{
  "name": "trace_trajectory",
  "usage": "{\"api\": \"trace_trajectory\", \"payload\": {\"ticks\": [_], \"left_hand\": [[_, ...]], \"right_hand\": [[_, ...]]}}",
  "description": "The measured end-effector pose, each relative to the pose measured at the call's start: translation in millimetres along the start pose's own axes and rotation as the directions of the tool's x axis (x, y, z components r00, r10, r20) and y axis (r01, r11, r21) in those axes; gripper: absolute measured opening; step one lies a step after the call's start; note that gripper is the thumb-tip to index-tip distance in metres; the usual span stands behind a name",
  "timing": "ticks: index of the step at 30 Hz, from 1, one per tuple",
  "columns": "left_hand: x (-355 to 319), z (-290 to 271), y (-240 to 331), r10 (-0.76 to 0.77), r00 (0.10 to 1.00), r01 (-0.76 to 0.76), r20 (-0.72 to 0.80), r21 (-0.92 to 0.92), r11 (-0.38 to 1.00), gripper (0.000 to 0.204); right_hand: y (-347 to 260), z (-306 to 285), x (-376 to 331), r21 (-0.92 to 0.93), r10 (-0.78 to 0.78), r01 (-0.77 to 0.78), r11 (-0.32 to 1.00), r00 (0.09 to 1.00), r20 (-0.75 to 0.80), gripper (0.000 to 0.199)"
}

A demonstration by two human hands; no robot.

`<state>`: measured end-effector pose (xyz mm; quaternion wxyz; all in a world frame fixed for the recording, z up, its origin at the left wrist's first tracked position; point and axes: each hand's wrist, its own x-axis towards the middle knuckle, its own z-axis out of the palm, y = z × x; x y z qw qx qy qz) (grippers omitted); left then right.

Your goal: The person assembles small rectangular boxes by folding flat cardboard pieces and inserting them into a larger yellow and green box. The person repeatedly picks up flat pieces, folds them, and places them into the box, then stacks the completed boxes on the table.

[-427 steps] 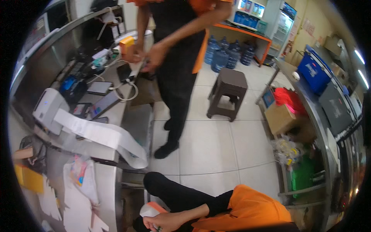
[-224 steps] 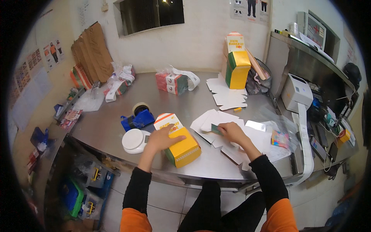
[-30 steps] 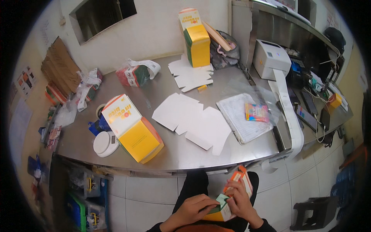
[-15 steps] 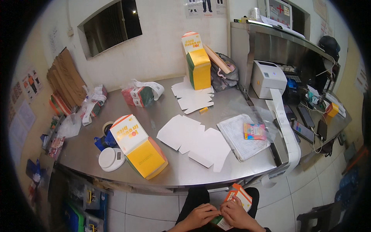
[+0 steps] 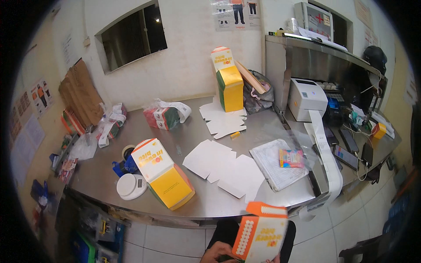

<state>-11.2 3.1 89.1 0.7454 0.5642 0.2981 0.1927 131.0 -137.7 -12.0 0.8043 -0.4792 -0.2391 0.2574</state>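
Observation:
A folded carton box (image 5: 262, 234), white with orange edges and yellow lettering, is held up over my lap at the lower edge. My left hand (image 5: 216, 252) is closed at the carton's lower left edge. Of my right hand (image 5: 275, 260) only a few fingers show, against the carton's bottom right; the rest is hidden by the carton or out of view. On the steel table ahead, flat white unfolded cartons (image 5: 228, 168) lie nearest. To their left lies a yellow and white carton (image 5: 173, 186) with its lid part raised.
A white kitchen scale (image 5: 131, 187) and tape rolls (image 5: 128, 152) sit at the left. Another yellow carton (image 5: 231, 90) stands at the back on flat sheets. Wrapped parcels (image 5: 162, 118) lie behind. On the right are a paper pad (image 5: 274, 171), a label printer (image 5: 307, 98) trailing labels, and phones (image 5: 346, 156).
The carton has been raised from low on my lap, and now shows its broad printed face and orange edge. My hands have shifted down to its lower edge. The view has tilted slightly.

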Motion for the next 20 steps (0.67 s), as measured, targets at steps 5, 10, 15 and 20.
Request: {"api": "trace_trajectory", "payload": {"ticks": [5, 10, 15, 20], "left_hand": [[20.1, -6.9, -17.3, -0.116, 0.961, 0.181, 0.251, -0.254, 0.95, 0.086], [7.5, -9.5, -27.8, 0.448, 0.825, -0.241, -0.346, 0.502, 0.831, 0.088], [0.8, -21.4, -31.4, 0.418, 0.759, -0.567, 0.5, 0.823, 0.045, 0.078], [-4.4, -16.9, -17.8, 0.372, 0.882, -0.461, 0.29, 0.695, 0.552, 0.029]], "right_hand": [[0.2, -45.9, 25.2, -0.19, 0.236, -0.204, 0.96, 0.958, 0.164, 0.068], [-78.3, -11.3, 80.2, -0.735, 0.496, 0.038, 0.677, 0.714, 0.494, 0.04], [-84.8, 50.3, 75.1, -0.551, 0.372, 0.315, 0.773, 0.478, 0.795, 0.041], [-74.8, 43.2, 83.9, -0.741, 0.759, -0.169, 0.65, 0.114, 0.641, 0.021]]}}
